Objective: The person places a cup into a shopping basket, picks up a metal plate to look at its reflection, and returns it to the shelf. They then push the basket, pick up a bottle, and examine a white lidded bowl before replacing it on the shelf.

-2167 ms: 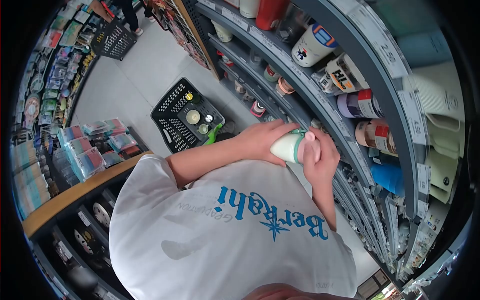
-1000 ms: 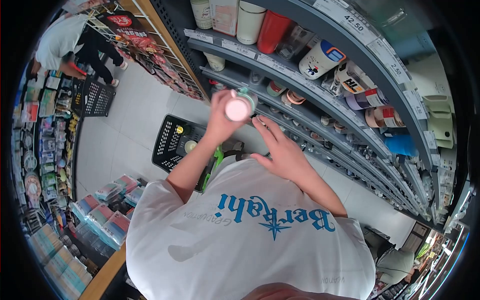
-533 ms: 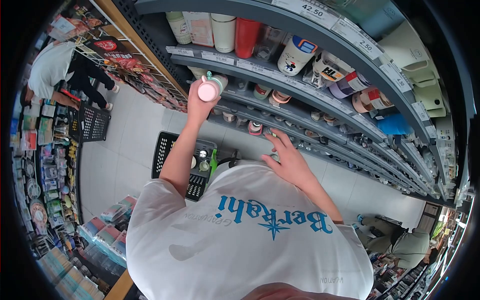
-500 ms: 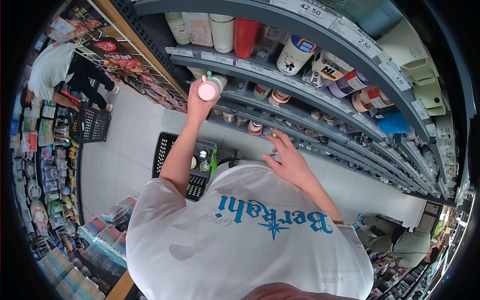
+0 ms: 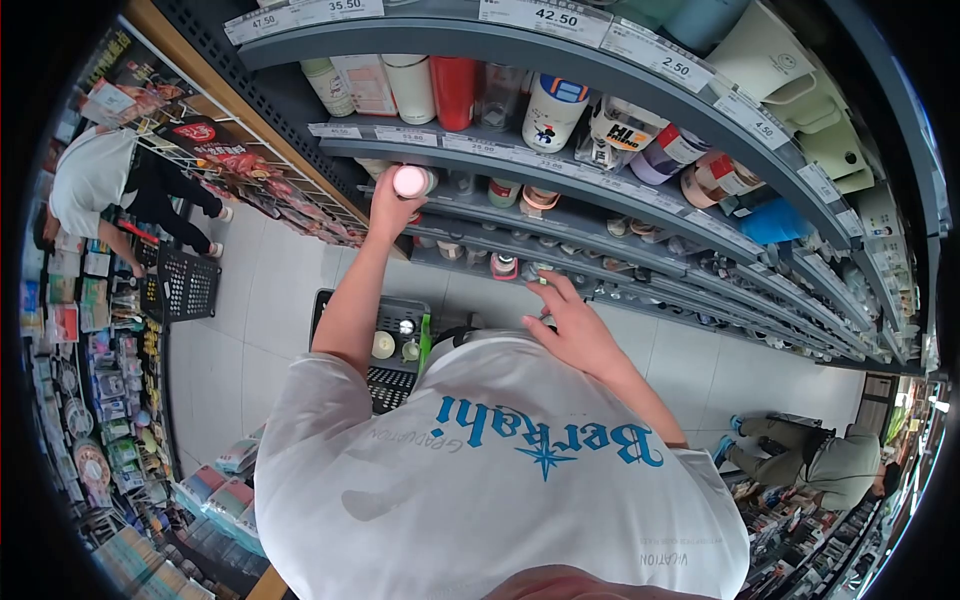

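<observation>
My left hand [image 5: 394,212] is closed around a bottle with a round pink lid [image 5: 409,181], held upright at the front of the shelf below the price-tag strip. The lid faces up at me; my fingers and the lid hide most of the bottle's body. My right hand [image 5: 572,325] hangs in front of my waist with its fingers apart and holds nothing. A black shopping basket [image 5: 322,312] with a green handle [image 5: 425,340] is below my left forearm, with a few small items in it, among them a pale round one [image 5: 383,345].
Tiered grey shelves [image 5: 560,165] curve ahead, holding a red tumbler [image 5: 453,92], a white cup with a blue lid [image 5: 556,110] and other drinkware. One person [image 5: 95,185] bends by a black basket [image 5: 185,285] at left; another person [image 5: 835,470] is at right.
My left hand has brought the bottle slightly closer to the shelf and turned it, so its green loop no longer shows. My right hand stays nearly still. The view has tilted up a little.
</observation>
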